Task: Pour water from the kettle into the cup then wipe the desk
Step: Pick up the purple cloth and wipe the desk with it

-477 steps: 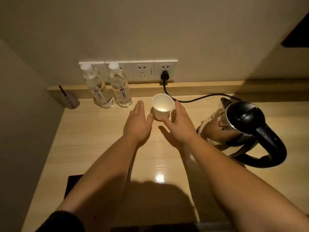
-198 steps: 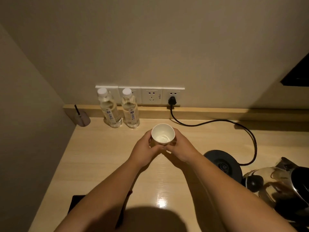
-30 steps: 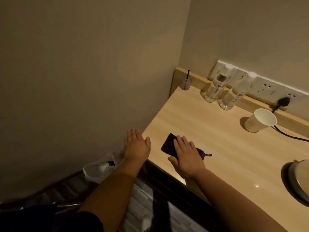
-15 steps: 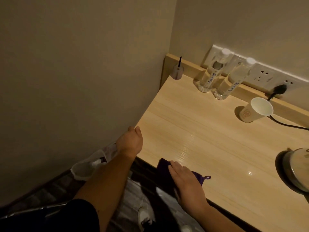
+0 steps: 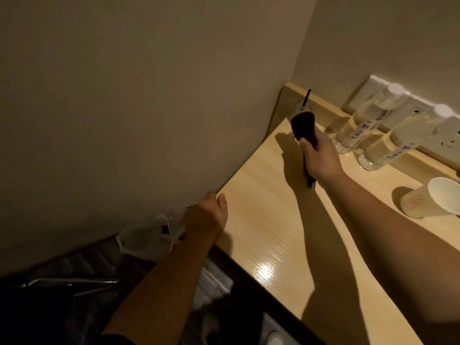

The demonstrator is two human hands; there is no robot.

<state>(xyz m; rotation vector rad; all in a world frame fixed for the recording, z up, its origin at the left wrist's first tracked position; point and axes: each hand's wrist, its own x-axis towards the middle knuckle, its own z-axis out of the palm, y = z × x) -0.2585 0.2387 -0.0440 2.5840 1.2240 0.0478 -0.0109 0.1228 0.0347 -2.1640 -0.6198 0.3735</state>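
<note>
Right hand [image 5: 321,160]: closed around the dark purple cloth [image 5: 304,128], thumb across the near face, fingers hidden behind; it holds the cloth above the far left part of the desk [image 5: 263,220] — likely to start the wipe from the corner and draw toward the near edge.
Cloth: bunched into a long roll; long axis runs from the wrist up and away toward the back corner; the free upper end points at the small jar with a black stick [image 5: 302,109] by the wall; a short tail hangs below the palm; whether it touches the desk I cannot tell.
Left hand [image 5: 207,216]: loosely curled at the desk's near left corner beside the wall; it grips nothing visible — probably bracing the body for the reach.
Paper cup [image 5: 434,200]: upright at the right, well apart from the cloth; out of the wiping path; its contents are not visible.
Two water bottles [image 5: 361,128]: standing against the back ledge, just right of the gripping hand; they limit the sweep there.
Kettle: out of view.
Stage: pouring looks done; wiping about to begin.
</note>
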